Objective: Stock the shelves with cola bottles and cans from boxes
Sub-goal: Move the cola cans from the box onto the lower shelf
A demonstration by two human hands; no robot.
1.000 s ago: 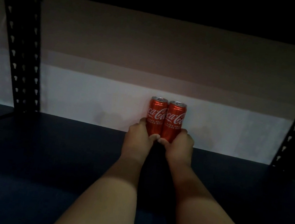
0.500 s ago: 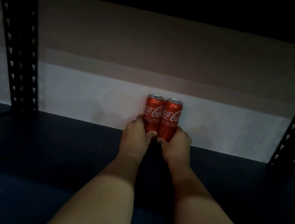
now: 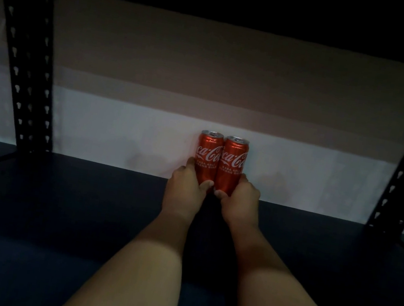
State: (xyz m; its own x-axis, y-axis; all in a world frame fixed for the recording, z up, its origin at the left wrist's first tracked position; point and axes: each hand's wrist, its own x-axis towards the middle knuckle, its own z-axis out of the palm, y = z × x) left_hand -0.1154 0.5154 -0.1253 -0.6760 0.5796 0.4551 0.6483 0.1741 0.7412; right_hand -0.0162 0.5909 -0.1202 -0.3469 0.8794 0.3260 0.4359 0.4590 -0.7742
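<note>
Two cans at the back of the shelf, both in my grip

My left hand (image 3: 186, 186) wraps the left can (image 3: 207, 160) and my right hand (image 3: 240, 199) wraps the right can (image 3: 232, 166); since a second ago they have barely shifted, upright and touching near the wall (image 3: 118, 133) on the dark shelf (image 3: 52, 208); placing looks done, release comes next.

Two glossy red metal cans (image 3: 219, 161) gleam on a matt dark shelf (image 3: 52, 208); perforated uprights (image 3: 27, 65) look like matt black metal.

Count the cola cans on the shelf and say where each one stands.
2. The left can stands upright at the back of the shelf in the left hand; the right can touches it, in the right hand.
</note>
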